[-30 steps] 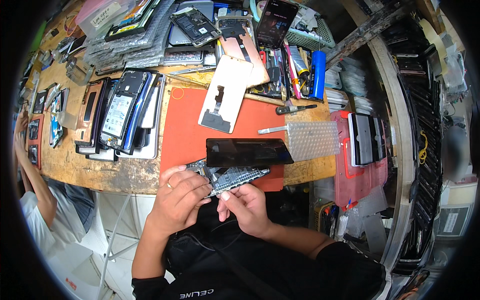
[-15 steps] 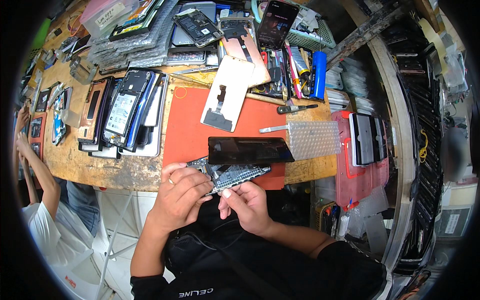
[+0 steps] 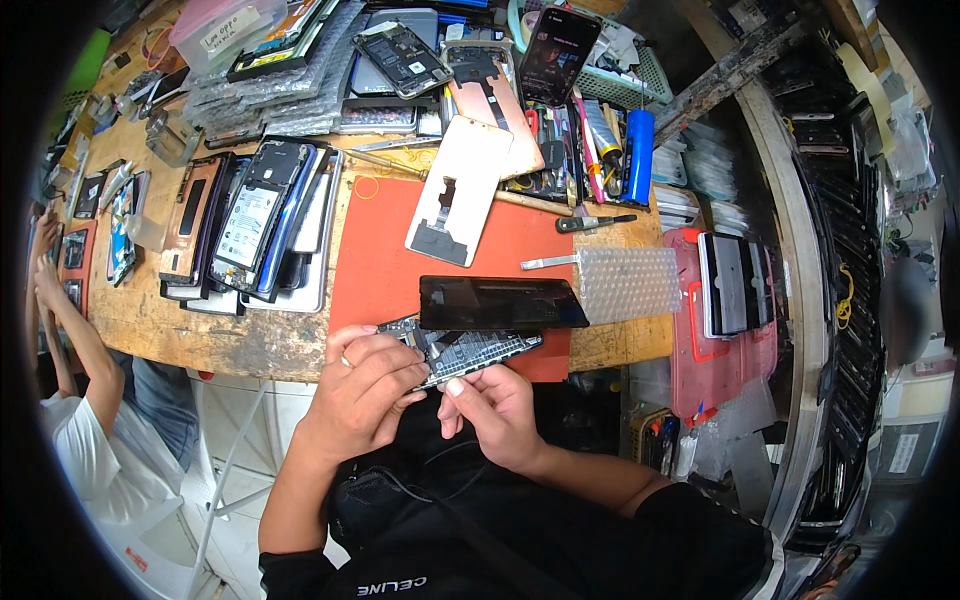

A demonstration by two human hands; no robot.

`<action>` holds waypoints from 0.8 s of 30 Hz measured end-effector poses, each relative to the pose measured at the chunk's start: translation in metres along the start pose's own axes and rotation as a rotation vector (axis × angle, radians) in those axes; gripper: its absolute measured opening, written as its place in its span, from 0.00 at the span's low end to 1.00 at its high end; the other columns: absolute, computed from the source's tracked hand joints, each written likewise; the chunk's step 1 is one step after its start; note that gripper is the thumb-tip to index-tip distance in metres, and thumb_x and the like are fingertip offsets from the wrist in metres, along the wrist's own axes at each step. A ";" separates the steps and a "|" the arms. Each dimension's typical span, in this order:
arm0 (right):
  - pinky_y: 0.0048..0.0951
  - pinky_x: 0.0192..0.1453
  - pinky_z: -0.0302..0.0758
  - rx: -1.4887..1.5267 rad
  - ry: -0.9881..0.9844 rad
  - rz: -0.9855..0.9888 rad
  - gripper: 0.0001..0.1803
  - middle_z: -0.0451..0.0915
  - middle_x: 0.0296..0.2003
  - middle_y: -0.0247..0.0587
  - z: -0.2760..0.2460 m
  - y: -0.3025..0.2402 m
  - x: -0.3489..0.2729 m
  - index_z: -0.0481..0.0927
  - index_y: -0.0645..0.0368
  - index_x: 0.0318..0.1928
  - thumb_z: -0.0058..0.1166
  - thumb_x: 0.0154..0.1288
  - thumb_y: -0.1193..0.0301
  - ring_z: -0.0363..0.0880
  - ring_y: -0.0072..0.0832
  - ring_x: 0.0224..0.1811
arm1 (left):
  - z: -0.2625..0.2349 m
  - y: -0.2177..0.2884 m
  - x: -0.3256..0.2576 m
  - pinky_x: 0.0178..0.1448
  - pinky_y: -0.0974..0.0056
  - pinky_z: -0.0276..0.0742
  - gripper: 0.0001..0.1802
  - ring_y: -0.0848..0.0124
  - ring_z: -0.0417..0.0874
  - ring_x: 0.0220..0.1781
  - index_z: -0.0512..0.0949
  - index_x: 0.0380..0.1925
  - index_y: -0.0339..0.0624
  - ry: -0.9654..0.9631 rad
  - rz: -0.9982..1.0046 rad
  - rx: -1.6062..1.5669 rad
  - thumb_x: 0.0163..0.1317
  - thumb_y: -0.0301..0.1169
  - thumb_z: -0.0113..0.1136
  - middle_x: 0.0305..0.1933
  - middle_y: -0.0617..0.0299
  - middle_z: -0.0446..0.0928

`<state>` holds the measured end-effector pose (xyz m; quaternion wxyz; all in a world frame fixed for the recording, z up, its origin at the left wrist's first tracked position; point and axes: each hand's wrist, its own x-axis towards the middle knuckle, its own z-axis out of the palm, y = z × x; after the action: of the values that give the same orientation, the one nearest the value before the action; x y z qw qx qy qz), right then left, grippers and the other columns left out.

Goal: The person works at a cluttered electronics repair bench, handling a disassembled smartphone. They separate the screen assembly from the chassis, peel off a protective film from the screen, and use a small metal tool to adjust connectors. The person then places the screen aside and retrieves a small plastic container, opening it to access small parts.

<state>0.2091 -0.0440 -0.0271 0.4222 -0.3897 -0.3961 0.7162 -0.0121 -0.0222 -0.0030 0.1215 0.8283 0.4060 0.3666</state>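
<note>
An opened phone body (image 3: pixel 490 350), its inner parts showing, sits tilted at the near edge of the red mat (image 3: pixel 378 235). My left hand (image 3: pixel 368 385) wraps round its left end, a ring on one finger. At the lower edge, my right hand (image 3: pixel 490 415) pinches the body between thumb and fingers; the fingertips beneath are partly hidden. A dark glossy phone screen (image 3: pixel 503 302) stands just beyond the body and overlaps its far side. Farther up the mat lies a pale screen panel (image 3: pixel 460 190) with a dark flex cable.
Stacked phone parts (image 3: pixel 262 225) stand at left. Bubble wrap (image 3: pixel 628 282) and a pry tool (image 3: pixel 597 222) lie to the right. At the back, a lit phone (image 3: pixel 558 55) leans near a green basket (image 3: pixel 652 85). Another person's arm (image 3: pixel 75 330) shows far left.
The view has shifted very slightly. Both hands keep the same hold on the phone body, and the screen stays beside it.
</note>
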 end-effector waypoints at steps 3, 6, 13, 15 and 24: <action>0.21 0.34 0.80 0.049 0.028 -0.009 0.10 0.87 0.35 0.41 0.004 -0.003 0.001 0.80 0.67 0.44 0.57 0.85 0.72 0.84 0.19 0.29 | 0.001 0.000 -0.001 0.71 0.47 0.74 0.16 0.61 0.86 0.56 0.87 0.46 0.45 0.002 -0.003 -0.006 0.58 0.29 0.77 0.51 0.64 0.87; 0.21 0.34 0.80 0.048 0.021 -0.009 0.09 0.87 0.35 0.41 0.005 -0.003 0.001 0.80 0.67 0.45 0.57 0.85 0.72 0.84 0.19 0.29 | 0.001 0.000 -0.002 0.71 0.47 0.74 0.16 0.60 0.86 0.56 0.87 0.47 0.44 0.003 -0.001 -0.011 0.58 0.29 0.77 0.51 0.63 0.86; 0.21 0.34 0.81 0.071 0.024 -0.028 0.09 0.87 0.35 0.42 0.004 -0.001 0.002 0.79 0.66 0.46 0.58 0.85 0.72 0.84 0.19 0.29 | 0.001 -0.001 0.000 0.70 0.47 0.74 0.16 0.59 0.86 0.55 0.86 0.46 0.43 0.015 0.002 -0.030 0.58 0.29 0.77 0.50 0.61 0.87; 0.21 0.34 0.81 0.059 0.024 -0.026 0.09 0.87 0.35 0.42 0.003 0.000 0.002 0.79 0.67 0.46 0.58 0.85 0.72 0.85 0.19 0.29 | 0.002 -0.002 0.000 0.70 0.47 0.74 0.16 0.59 0.86 0.55 0.86 0.47 0.43 0.019 0.006 -0.024 0.58 0.29 0.77 0.50 0.62 0.87; 0.22 0.34 0.82 0.064 0.029 -0.021 0.09 0.87 0.35 0.43 0.003 -0.001 0.001 0.79 0.68 0.45 0.57 0.85 0.72 0.85 0.20 0.29 | 0.001 -0.002 0.002 0.70 0.47 0.75 0.17 0.59 0.86 0.55 0.87 0.47 0.43 0.017 0.014 -0.030 0.57 0.28 0.78 0.50 0.61 0.87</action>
<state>0.2064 -0.0431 -0.0258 0.4476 -0.3823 -0.3709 0.7182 -0.0120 -0.0196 -0.0040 0.1281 0.8260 0.3958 0.3804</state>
